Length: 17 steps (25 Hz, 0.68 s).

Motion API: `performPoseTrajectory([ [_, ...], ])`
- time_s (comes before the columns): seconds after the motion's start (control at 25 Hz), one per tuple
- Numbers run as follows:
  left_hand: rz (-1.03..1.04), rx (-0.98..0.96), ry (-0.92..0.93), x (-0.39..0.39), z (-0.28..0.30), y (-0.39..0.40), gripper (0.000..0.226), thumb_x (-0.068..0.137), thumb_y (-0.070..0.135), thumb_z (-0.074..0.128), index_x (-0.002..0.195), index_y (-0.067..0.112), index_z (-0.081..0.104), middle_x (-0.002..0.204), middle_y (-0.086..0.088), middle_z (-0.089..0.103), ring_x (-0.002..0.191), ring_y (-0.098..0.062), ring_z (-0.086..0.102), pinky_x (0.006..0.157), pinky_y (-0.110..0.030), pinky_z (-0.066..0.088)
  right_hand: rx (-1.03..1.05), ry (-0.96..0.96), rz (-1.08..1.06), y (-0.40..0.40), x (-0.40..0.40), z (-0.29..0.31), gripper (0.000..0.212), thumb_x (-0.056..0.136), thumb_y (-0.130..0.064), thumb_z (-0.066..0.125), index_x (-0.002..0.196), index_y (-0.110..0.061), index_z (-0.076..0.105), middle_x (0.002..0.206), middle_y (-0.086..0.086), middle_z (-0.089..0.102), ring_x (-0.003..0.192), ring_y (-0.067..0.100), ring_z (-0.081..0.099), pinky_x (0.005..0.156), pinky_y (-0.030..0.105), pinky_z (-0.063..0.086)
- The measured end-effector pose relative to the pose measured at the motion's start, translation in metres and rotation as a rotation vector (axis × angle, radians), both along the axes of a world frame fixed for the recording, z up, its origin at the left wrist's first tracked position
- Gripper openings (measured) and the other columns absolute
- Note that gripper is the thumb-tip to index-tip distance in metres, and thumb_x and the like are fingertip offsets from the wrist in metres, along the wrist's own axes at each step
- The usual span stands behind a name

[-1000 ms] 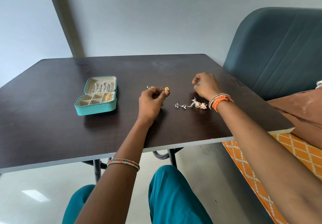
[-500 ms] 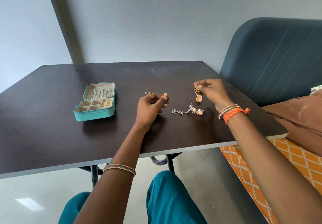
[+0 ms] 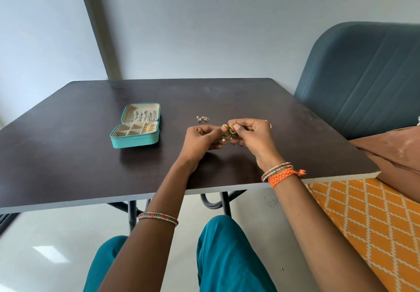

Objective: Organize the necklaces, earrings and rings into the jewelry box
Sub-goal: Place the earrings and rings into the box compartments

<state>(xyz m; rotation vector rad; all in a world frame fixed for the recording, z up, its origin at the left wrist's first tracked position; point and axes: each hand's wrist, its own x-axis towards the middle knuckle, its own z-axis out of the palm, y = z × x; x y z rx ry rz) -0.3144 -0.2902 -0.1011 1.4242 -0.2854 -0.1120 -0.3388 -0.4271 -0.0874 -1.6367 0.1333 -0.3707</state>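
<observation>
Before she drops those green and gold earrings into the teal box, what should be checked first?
1. Jewelry box open: ok.
2. Free compartments in its tray: ok, several look bare.
3. Left hand pinching one green and gold earring: ok.
4. Right hand pinching the other earring: ok.
5. Earrings hooked together as a pair: cannot tell.
6. Nothing left on the table: not ok, small silver earrings lie beyond the hands.

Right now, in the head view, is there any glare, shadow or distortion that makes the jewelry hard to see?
Head view: wide-angle bending curves the table edges; soft window glare lies on the floor; the jewelry box casts a faint shadow in front of it; the earrings pinched between the left hand and the right hand are small, details unclear.
</observation>
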Motion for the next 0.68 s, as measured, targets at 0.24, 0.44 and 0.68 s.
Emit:
performPoseTrajectory([
  [0.24, 0.002, 0.009, -0.011, -0.004, 0.0, 0.002, 0.01, 0.086, 0.014, 0.066, 0.083, 0.006, 0.071, 0.072, -0.006, 0.07, 0.064, -0.011, 0.065, 0.064, -0.021, 0.055, -0.036, 0.024, 0.053, -0.001, -0.008, 0.002, 0.02, 0.09, -0.003, 0.059, 0.109, -0.003, 0.067, 0.09, 0.005, 0.069, 0.079, 0.012, 0.067, 0.068, 0.023, 0.057],
  [0.44, 0.08, -0.011, -0.016, -0.018, -0.002, 0.018, 0.007, 0.085, 0.014, 0.067, 0.084, 0.009, 0.072, 0.075, -0.003, 0.069, 0.071, -0.009, 0.062, 0.069, -0.021, 0.053, -0.017, 0.043, 0.11, 0.013, -0.012, -0.003, 0.016, 0.088, -0.003, 0.063, 0.101, -0.011, 0.069, 0.085, 0.003, 0.07, 0.075, 0.011, 0.067, 0.07, 0.025, 0.055],
  [0.68, 0.223, 0.345, -0.065, -0.032, -0.007, 0.065, 0.012, 0.084, 0.022, 0.071, 0.084, 0.01, 0.072, 0.068, -0.006, 0.07, 0.057, -0.011, 0.061, 0.058, -0.023, 0.055, -0.033, 0.083, 0.285, 0.043, -0.015, -0.01, 0.016, 0.085, 0.001, 0.065, 0.098, -0.007, 0.068, 0.075, 0.007, 0.067, 0.057, 0.006, 0.061, 0.057, 0.018, 0.054],
])
